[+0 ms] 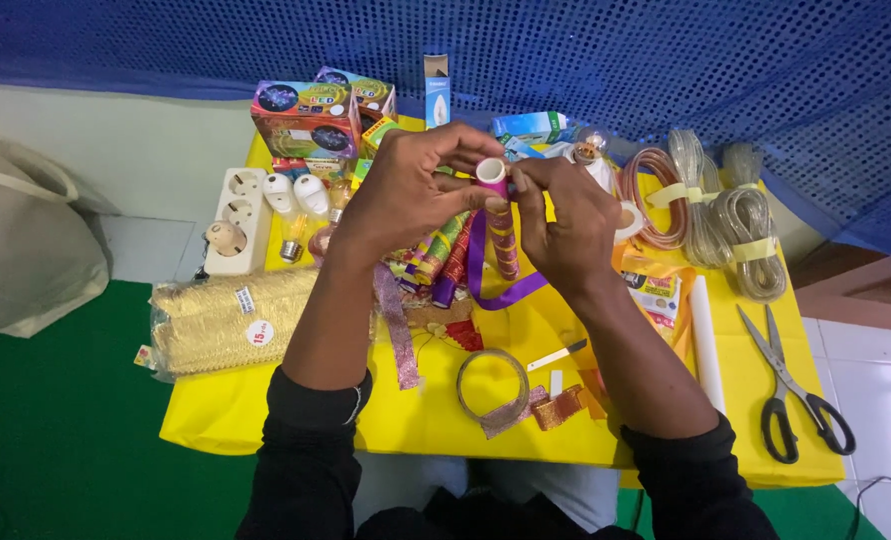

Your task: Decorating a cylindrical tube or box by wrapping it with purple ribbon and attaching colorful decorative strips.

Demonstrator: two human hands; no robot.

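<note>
Yellow table [296,420]; left hand [406,195] and right hand [566,220], grips closed on white tube [492,172], seemingly ribbon-wrapped.

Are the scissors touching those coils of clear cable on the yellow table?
Apart. The head view shows the scissors lying below the cable coils, with a strip of bare yellow table between them.
</note>
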